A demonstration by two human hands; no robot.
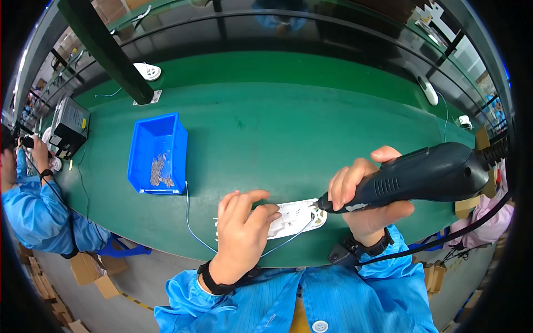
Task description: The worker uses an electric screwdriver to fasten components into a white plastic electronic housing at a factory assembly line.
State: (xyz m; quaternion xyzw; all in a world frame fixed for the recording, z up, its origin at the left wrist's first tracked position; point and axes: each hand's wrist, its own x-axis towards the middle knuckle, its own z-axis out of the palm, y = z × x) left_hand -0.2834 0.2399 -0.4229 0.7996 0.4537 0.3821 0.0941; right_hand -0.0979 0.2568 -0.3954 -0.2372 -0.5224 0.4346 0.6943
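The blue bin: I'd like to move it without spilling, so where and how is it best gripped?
Best, I think, by the right wall of the blue bin, pinched from above and the right: its rim stands above the small metal pieces, and this side faces the left hand. Avoid the near right corner, where a light cable runs.

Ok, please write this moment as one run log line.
Right hand: holds black power driver, tip at right end of white casing | left hand: on casing | blue bin: left of casing, contains small metal pieces
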